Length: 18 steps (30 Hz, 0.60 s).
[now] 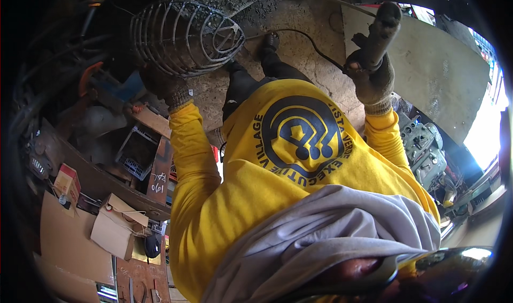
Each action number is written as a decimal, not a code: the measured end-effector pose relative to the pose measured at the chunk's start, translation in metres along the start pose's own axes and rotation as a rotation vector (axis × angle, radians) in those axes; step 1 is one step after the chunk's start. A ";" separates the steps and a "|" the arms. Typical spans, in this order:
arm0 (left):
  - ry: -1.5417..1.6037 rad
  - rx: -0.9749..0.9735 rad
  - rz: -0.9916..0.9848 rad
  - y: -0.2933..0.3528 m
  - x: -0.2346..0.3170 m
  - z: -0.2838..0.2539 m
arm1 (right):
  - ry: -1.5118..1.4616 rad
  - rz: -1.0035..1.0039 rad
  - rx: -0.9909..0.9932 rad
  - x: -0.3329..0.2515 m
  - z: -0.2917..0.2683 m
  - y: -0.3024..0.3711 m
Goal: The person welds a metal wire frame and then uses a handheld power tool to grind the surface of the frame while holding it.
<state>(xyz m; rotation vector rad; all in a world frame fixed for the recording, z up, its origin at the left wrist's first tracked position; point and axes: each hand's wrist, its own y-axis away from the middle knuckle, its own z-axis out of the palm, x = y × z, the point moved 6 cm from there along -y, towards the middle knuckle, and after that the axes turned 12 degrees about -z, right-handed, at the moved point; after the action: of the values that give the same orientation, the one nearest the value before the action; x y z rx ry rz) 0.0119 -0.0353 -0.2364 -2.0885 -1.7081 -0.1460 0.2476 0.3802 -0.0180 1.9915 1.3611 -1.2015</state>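
At the upper left is a rounded cage of bent grey metal bars [187, 38]. My left hand [163, 84], in a dark glove with a knitted cuff, is at its near lower edge. Shadow hides those fingers, so whether they grip a bar cannot be made out. My right hand [374, 84], in a dirty grey-brown knitted glove, is raised at the upper right. Its fingers are closed round a stubby, soot-stained cylindrical tool [380, 38], whose exact kind is unclear. A dark cable [315, 46] runs from beside that hand toward the floor near my feet.
A large pale sheet [422, 68] lies beyond my right hand, with a greenish-grey machine [425, 150] closer in. To my left are a plastic crate [136, 153], a rusty metal beam [160, 172] and a cardboard box [115, 225]. Dark rubble [214, 1] covers floor beyond the cage.
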 end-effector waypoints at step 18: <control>-0.053 0.181 -0.213 0.018 0.025 0.011 | 0.074 -0.004 -0.042 -0.010 0.010 -0.014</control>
<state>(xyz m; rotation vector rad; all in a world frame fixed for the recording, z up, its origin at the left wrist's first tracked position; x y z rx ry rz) 0.0332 -0.0107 -0.2428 -1.7935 -1.8978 0.0010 0.2299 0.3738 -0.0132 2.0231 1.4147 -1.1010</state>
